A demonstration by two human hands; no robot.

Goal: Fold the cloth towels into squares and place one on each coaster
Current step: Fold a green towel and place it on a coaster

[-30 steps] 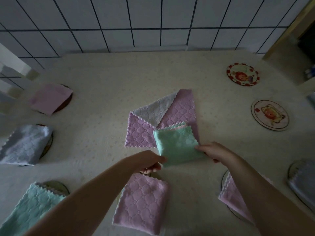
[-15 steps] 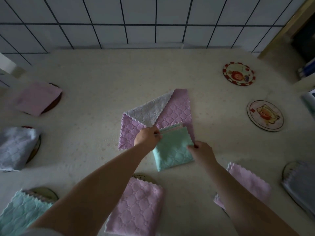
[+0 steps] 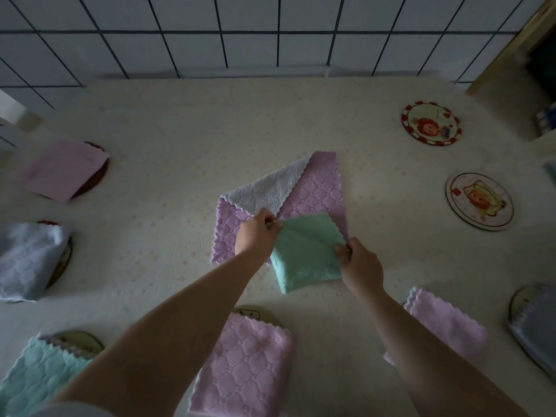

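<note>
Nearest, below the green towel (image 3: 307,251): a pink quilted square (image 3: 246,368) over a round coaster, scalloped edges, plush nap. Left of that, a mint folded towel (image 3: 36,377) on its coaster; right, a second pink one (image 3: 445,329) behind the forearm.

At centre on the tabletop (image 3: 168,182), green towel folded to a soft square, partly overlapping the unfolded purple towel (image 3: 319,194). Left hand (image 3: 255,239) pinching the upper left corner, right hand (image 3: 361,266) pinching the right edge; both grips closed on fabric.

Risk, as judged: layers sliding apart on lifting, since limp microfibre holds no crease; purple towel snagging on the fleece and dragging along.

Beyond and right of the green towel: two bare round coasters with glossy cartoon prints, the nearer coaster (image 3: 480,201) and the red-rimmed coaster (image 3: 430,123). Far left, grey and pale pink towels already placed.
</note>
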